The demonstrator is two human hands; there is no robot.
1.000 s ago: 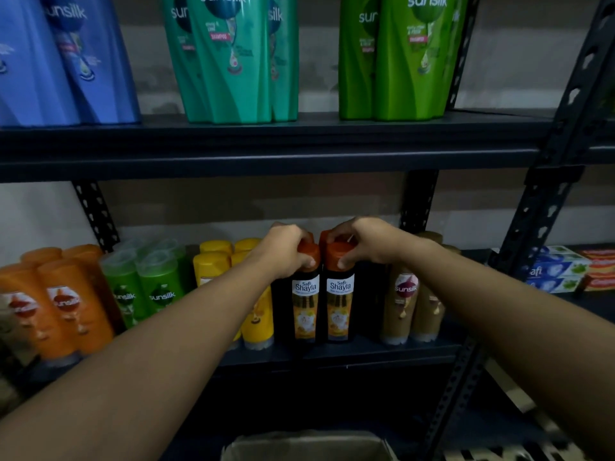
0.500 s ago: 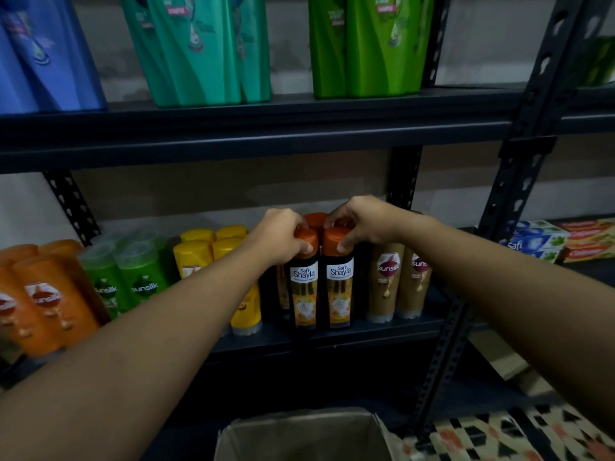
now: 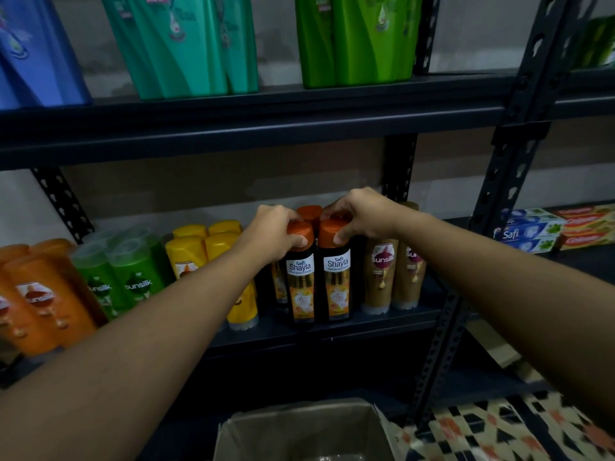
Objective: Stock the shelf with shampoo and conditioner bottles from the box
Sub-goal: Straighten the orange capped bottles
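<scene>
Because both forearms cross the lower shelf, several things show only in part: the yellow plastic bottles [image 3: 199, 251] are half covered by the left arm, a third black bottle with an orange cap [image 3: 309, 211] peeks out behind the front pair, and whatever stands behind that cannot be made out. The open brown cardboard box [image 3: 299, 427] is cut off by the bottom edge, its inside too dark to read. Large blue, teal and green bottles on the upper shelf lose their tops at the frame edge.

The left black Safi Shayla bottle with an orange cap [image 3: 300, 281] and the right black Safi Shayla bottle with an orange cap [image 3: 337, 277] stand upright, touching side by side, near the front lip of the dark metal lower shelf [image 3: 332, 331]. Each carries a white name panel over an orange-yellow label.

The left hand [image 3: 273, 232] curls its fingers and thumb round the left bottle's cap. The right hand [image 3: 359, 216] likewise grips the right bottle's cap, thumb on the front.
</scene>
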